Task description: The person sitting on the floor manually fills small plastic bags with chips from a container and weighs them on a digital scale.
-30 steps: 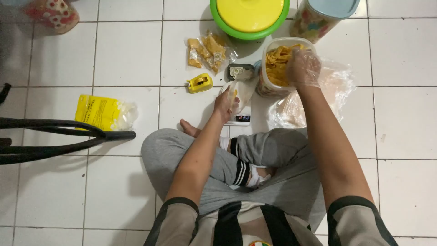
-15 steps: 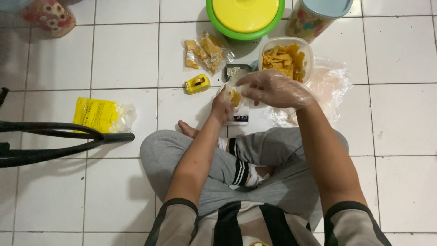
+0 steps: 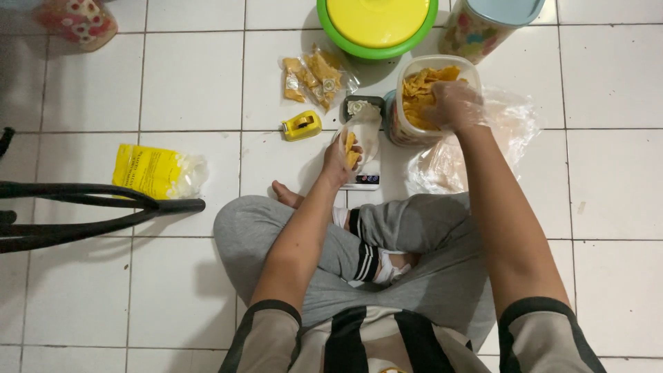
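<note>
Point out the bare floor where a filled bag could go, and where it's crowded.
Free: tiles between the yellow packet and the yellow tape dispenser, and tiles right of the crumpled plastic. Crowded: around the small bag in the left hand, the scale, and the chip tub under the right hand.

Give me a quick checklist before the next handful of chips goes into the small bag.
1. Left hand holds the small bag open end up: ok.
2. Right hand, in a clear glove, is inside the chip tub: ok.
3. Tub has chips left: ok.
4. Bag sits over the scale: ok.
5. Scale reading: cannot tell, too small.
6. Tape dispenser lies on the floor near the left hand: ok.
</note>
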